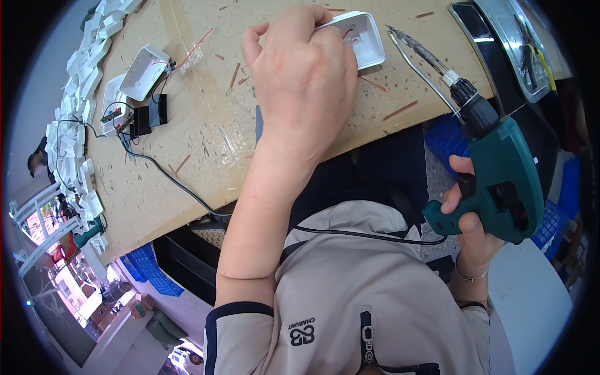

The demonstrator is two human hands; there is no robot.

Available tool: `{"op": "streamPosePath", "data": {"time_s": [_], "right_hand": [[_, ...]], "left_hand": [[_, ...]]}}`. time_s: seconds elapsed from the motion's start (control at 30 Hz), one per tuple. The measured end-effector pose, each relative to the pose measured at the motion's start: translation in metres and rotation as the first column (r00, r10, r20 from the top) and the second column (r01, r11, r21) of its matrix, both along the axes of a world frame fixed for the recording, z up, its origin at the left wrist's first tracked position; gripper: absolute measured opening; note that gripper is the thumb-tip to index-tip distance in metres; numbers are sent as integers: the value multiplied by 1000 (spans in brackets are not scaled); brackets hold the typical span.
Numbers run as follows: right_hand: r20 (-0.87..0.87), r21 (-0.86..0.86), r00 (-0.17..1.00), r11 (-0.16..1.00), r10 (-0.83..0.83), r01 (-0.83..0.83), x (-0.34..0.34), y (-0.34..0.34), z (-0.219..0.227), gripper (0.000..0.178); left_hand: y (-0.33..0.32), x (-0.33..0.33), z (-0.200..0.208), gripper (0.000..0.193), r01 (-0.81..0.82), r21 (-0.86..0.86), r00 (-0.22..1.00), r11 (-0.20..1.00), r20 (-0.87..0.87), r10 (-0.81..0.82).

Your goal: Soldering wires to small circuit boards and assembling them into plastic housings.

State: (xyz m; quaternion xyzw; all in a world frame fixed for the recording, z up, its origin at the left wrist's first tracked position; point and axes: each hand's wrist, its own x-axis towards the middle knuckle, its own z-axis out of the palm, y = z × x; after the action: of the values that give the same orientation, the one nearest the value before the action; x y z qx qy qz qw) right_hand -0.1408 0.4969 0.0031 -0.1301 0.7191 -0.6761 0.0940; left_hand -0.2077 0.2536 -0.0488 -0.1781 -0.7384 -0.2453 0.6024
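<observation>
**Soldering gun in one hand, little white case under the other**

So the white case sits at the far side of the counter, open side up, with a bit of red wire showing inside. The left hand is bent over its left end, fingers curled. The fingertips are hidden, so I can't tell if they're pinching anything.

The right hand is wrapped round the handle of a green soldering gun, index finger by the black trigger. The gun's dirty tip and thin metal tube point up and left, ending just right of the case, not touching it. There's a thin bracelet on that wrist.

Short coppery sticks are scattered around. Over to the left, a white shell leans by another one full of wires and small boards, with black blocks beside them. A black cable runs from near there toward the forearm.

Along the left edge there's a long heap of white casings, plus a second green tool. Far right: a shiny tray with yellow-handled pliers. Blue crates sit below the counter, and someone else is way off left.
</observation>
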Motion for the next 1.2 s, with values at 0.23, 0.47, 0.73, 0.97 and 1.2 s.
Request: {"op": "streamPosePath", "data": {"time_s": [0.23,0.47,0.73,0.97,1.2], "right_hand": [[-72,-76,997,997,14,-20,3,3,-3,68],[-131,-162,988,982,80,-101,0,12,-4,59],[-35,-325,989,934,146,-149,-4,4,-6,56],[2,-312,991,941,134,-126,-1,-1,-4,57],[65,-309,996,951,54,-31,2,-17,3,59]], "left_hand": [[0,47,48,51,-173,-179,601,969,759,248],[-20,66,47,49,-197,145,620,970,785,9],[-168,156,87,43,338,941,692,-33,-272,-669],[-237,169,134,41,-328,769,870,549,472,-141],[-263,149,72,59,-833,250,360,495,923,140]]}}
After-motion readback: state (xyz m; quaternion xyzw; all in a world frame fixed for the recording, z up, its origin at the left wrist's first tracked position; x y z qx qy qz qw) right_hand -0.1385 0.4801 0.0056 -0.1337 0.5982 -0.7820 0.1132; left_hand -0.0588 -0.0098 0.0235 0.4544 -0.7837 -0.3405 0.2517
